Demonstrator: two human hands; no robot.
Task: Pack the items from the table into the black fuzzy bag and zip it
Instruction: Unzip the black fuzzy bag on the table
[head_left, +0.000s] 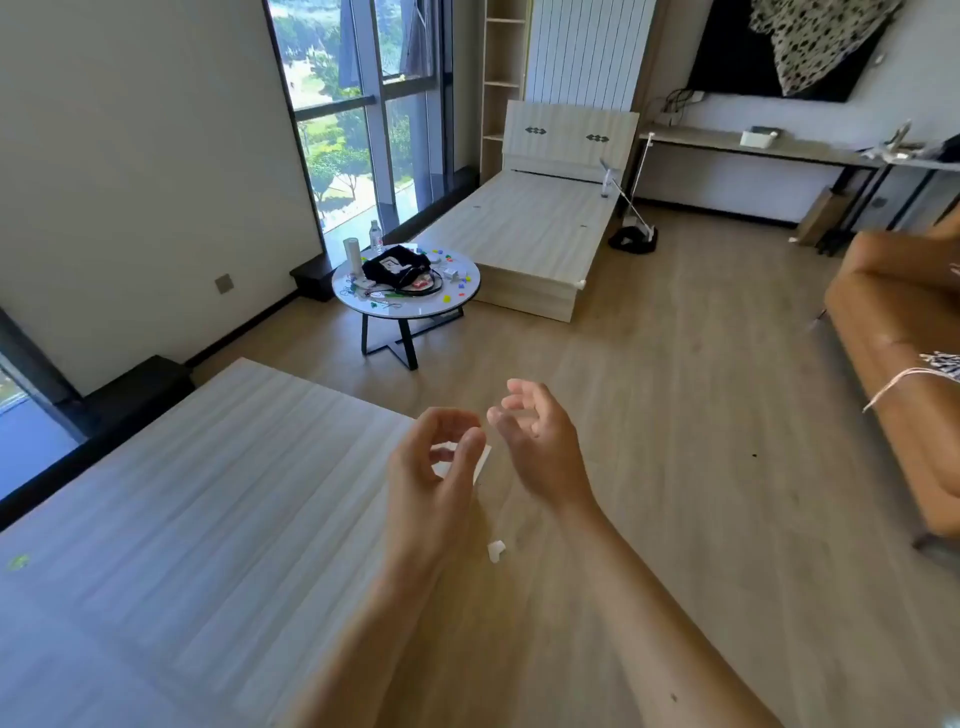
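Observation:
The black fuzzy bag (397, 269) lies on a small round white table (462, 299) across the room, near the window. Several small coloured items (453, 280) are scattered on the tabletop around the bag. A tall pale cylinder (351, 254) and a water bottle (375, 236) stand at the table's far left. My left hand (434, 467) and my right hand (537, 436) are raised in front of me, far from the table, fingers curled and apart, holding nothing.
A wooden bed platform (182, 519) lies under my left arm, and another bed frame (530, 228) stands behind the table. A brown sofa (893, 353) lines the right side. A small white scrap (496, 550) lies on the wooden floor (649, 415) between them.

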